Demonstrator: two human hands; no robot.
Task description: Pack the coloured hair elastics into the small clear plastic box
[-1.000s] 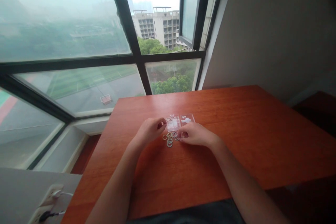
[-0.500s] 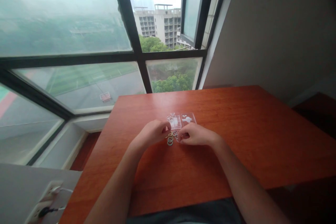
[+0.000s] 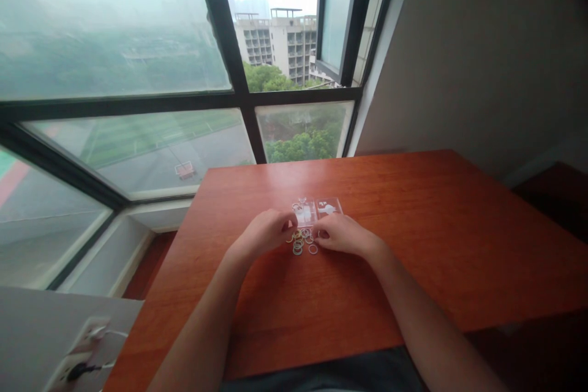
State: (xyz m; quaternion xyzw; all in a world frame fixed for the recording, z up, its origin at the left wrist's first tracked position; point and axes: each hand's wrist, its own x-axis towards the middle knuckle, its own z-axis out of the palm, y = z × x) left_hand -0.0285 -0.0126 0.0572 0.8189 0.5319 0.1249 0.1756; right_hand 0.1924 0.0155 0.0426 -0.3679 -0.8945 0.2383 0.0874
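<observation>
Several small thin rings, pale and yellowish, lie in a loose cluster on the table between my hands. One pale ring rests by itself at the near right of the cluster. My left hand is beside the rings, its fingers curled together at their left edge. On the other side, my right hand has thumb and fingers closed near the rings. Whatever either set of fingertips holds is too small to make out. Just behind stands a clear plastic case with its lid folded out to the right.
The reddish-brown wooden table runs up to a large dark-framed window. A few more rings sit at the case's far left corner. A grey wall rises on the right. Plugged sockets are at lower left.
My right hand has shifted slightly up and away from the rings, uncovering the single pale ring near it. My left hand has moved very slightly left.
</observation>
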